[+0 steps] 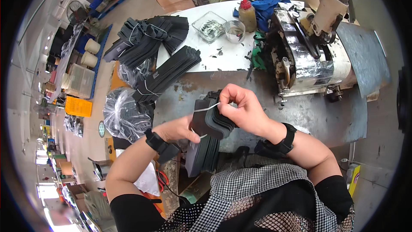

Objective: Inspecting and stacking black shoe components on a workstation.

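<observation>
A bundle of thin black curved pieces (207,123) is held upright before me, above the near edge of the metal worktop. My left hand (178,129) grips its left side, with the thumb in front and the other fingers hidden behind. A pale elastic band (207,110) crosses the upper part of the bundle, pulled toward its right side. Thumb and forefinger of my right hand (245,109) pinch the band there. Lower down, a second pale band shows near my left thumb. The bottom of the bundle hangs toward my lap.
Left of the worktop (171,103) lie banded black stacks (169,73) and plastic-wrapped bundles (126,114). Behind, a clear dish of bands (210,28), a glass cup (235,32) and a red-tipped bottle (247,15) stand on a white board. A machine (309,60) occupies the right.
</observation>
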Demonstrator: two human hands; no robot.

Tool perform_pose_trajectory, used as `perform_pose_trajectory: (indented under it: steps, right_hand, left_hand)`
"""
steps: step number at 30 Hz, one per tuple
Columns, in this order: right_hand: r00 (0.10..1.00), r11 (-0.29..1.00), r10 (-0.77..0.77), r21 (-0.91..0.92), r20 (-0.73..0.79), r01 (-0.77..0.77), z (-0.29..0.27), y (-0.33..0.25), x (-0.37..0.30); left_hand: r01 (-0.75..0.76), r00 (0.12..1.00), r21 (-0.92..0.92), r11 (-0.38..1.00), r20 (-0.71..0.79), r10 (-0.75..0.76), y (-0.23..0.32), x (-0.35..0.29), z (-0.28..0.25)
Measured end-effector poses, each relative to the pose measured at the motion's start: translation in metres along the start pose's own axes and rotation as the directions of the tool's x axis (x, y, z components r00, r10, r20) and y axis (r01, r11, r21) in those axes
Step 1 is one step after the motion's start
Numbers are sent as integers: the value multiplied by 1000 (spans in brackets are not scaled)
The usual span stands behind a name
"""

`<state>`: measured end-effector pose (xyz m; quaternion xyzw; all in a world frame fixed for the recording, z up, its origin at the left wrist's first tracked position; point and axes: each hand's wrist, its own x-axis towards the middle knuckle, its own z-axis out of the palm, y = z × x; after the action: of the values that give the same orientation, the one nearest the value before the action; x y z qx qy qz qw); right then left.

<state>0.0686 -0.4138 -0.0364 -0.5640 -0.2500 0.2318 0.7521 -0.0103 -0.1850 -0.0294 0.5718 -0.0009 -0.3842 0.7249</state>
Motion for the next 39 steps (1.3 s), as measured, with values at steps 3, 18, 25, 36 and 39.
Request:
perform_pose_trajectory:
  steps: [3, 18, 25, 36, 39]
  right_hand:
    - [988, 1000, 4, -28, 157, 1, -8, -26, -7]
    - [961, 968, 220, -159, 165, -195, -51, -93, 12]
    - [905, 914, 403, -109, 138, -390, -56, -88, -24]
    - [997, 897, -31, -439, 70, 59, -41, -63, -28]
    - [989, 845, -97, -534, -109, 24, -36, -52, -23]
  left_hand:
    - [-8, 997, 43, 999, 76, 5, -15, 1, 15]
    - [11, 997, 447, 895, -75, 25, 32, -20, 60]
    - [242, 849, 941, 236, -323, 418, 41, -28, 61]
    - [14, 892, 1000, 26, -24, 451, 43, -16, 74]
    - [32, 888, 998, 59, -55, 456, 45, -15, 78]
